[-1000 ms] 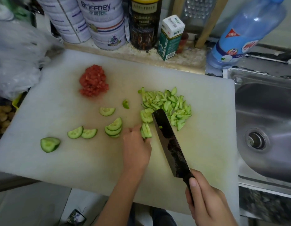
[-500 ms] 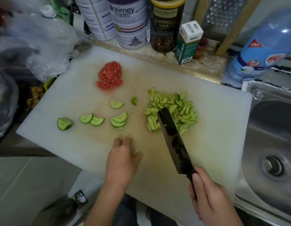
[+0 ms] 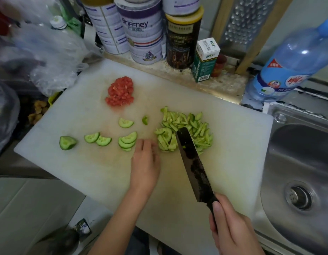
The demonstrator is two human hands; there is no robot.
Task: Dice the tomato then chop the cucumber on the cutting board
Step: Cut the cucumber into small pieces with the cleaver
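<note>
A white cutting board point(image 3: 86, 162) carries a heap of diced tomato point(image 3: 121, 92) at its far side. A pile of chopped cucumber strips point(image 3: 187, 129) lies right of centre. Half-moon cucumber slices point(image 3: 127, 140) and a cucumber end piece point(image 3: 66, 143) lie in a row to the left. My right hand point(image 3: 231, 229) grips the handle of a dark knife point(image 3: 193, 164), whose tip rests at the strip pile. My left hand point(image 3: 145, 161) lies on the board, fingertips beside the stacked half-moon slices, holding nothing that I can see.
Tins point(image 3: 141, 32), a dark jar point(image 3: 183, 37), a small green carton point(image 3: 205, 59) and a grater point(image 3: 246, 28) line the ledge behind the board. A blue water bottle point(image 3: 288, 65) stands at the right above the steel sink point(image 3: 303, 172). Plastic bags point(image 3: 49, 56) crowd the left.
My left hand let go of the cucumber by the knife, drew back, then moved forward to the stacked half-moon slices. The knife stays at the strip pile.
</note>
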